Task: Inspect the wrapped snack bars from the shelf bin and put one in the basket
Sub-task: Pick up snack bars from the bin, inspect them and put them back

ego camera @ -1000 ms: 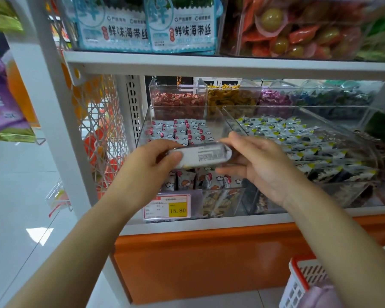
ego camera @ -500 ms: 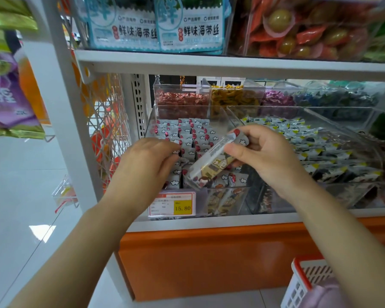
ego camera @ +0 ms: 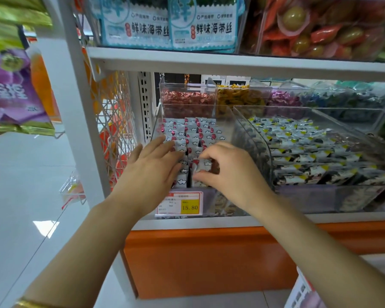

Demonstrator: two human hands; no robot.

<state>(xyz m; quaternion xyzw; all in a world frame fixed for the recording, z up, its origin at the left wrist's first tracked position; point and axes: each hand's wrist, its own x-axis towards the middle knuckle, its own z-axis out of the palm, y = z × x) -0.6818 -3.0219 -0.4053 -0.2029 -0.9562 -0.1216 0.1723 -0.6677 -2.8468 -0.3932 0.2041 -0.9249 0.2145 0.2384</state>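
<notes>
right grip (ego camera: 229, 174) pinches snack bar (ego camera: 203, 165) in shelf bin (ego camera: 226, 123); left grip (ego camera: 151, 167) spread flat over neighbouring bars (ego camera: 193, 138). lift straight up, don't drag them.

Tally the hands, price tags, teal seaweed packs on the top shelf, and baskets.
Hands: 2, the left hand and the right hand, which pinches a snack bar
Price tag: 1
Teal seaweed packs: 2
Basket: 1
Total: 6
</notes>
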